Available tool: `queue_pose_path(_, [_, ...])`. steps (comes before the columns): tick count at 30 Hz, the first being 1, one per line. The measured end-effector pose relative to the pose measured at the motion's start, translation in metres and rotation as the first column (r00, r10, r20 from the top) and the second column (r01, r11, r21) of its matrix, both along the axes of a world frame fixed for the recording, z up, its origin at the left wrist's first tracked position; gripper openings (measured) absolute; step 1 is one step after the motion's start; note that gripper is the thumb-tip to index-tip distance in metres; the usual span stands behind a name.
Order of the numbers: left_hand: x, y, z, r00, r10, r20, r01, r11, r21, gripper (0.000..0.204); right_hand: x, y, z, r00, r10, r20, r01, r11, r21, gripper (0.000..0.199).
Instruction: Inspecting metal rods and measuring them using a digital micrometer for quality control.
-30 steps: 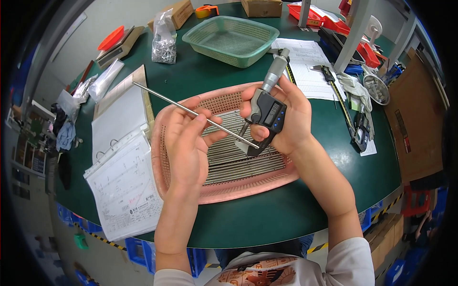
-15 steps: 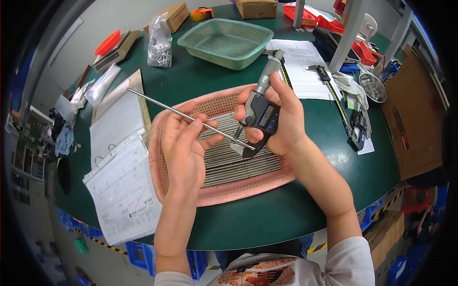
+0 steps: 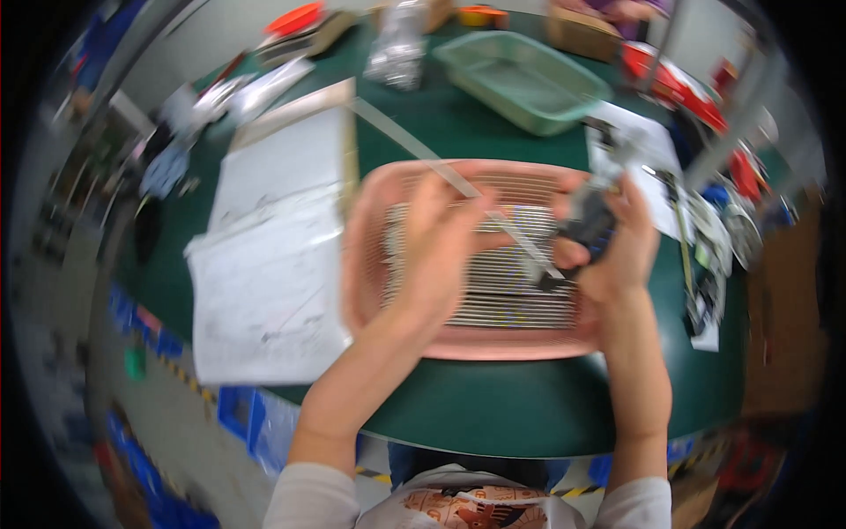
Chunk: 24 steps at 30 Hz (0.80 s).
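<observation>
Motion smears the picture. Between the fingers of my left hand point(image 3: 436, 242) is a thin metal rod point(image 3: 401, 138), slanting from upper left down to the right. My right hand point(image 3: 627, 251) is wrapped round a dark digital micrometer point(image 3: 589, 225), its grey thimble end pointing up. The rod's lower end lies at the micrometer's frame; whether it sits between the measuring faces is too blurred to tell. Under both hands stands a pink plastic basket point(image 3: 359, 273) with many similar metal rods point(image 3: 515, 309) lying side by side in it.
On the green table point(image 3: 502, 406), an open binder with papers point(image 3: 269, 291) lies left of the basket. A green basket point(image 3: 529, 84) and a bag of small parts point(image 3: 397, 48) stand behind. A caliper point(image 3: 683, 238) lies at right. Another person's hand point(image 3: 630, 11) shows beyond a cardboard box point(image 3: 582, 33).
The whole view has swung, so the table's things sit farther right in the picture. My hands keep hold of the rod and micrometer. Another person's hand has come into view at the far edge.
</observation>
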<state>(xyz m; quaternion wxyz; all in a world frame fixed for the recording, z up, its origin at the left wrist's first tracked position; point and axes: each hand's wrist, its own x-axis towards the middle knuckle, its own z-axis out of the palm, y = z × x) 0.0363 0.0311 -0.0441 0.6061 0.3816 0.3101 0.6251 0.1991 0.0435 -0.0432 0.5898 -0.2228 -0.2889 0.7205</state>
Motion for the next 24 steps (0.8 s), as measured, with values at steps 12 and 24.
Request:
queue_pose_path(12, [0.006, -0.005, -0.001, 0.999, -0.018, 0.03, 0.018, 1.0, -0.01, 0.028, 0.002, -0.009, 0.002, 0.992, -0.011, 0.129, 0.001, 0.997, 0.079, 0.046])
queue_pose_path(24, [0.003, -0.001, -0.007, 0.934, -0.228, -0.276, 0.237, 0.972, -0.003, 0.044, 0.002, -0.002, 0.004, 0.999, -0.036, 0.0, 0.036, 0.999, -0.036, 0.054])
